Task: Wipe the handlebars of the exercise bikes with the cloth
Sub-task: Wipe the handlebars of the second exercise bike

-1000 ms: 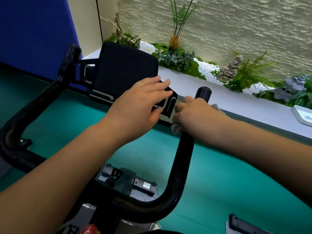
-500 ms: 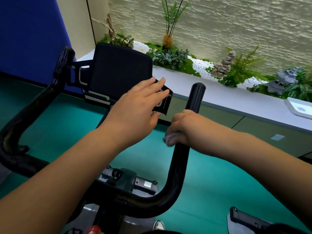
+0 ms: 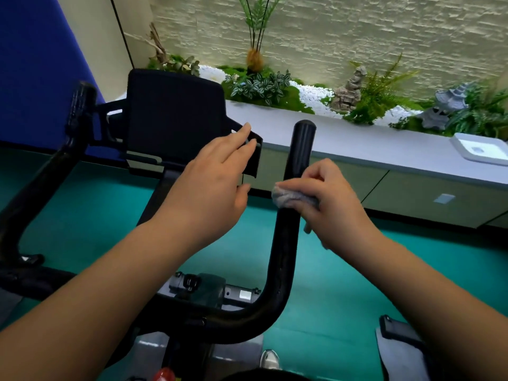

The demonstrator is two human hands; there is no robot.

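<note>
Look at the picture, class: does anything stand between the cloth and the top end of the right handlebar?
Nothing visible does. The right hand presses the cloth against the right handlebar, and the bar above it is bare up to its rounded end. The left hand rests on the console, off to the side.

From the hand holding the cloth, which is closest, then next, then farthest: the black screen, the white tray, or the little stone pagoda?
Measured from the right hand, which presses the cloth on the right handlebar, in the head view:
1. Black screen, to its left, where the left hand rests on it.
2. White tray, on the ledge to its right.
3. Stone pagoda, behind the tray among the plants.
</note>
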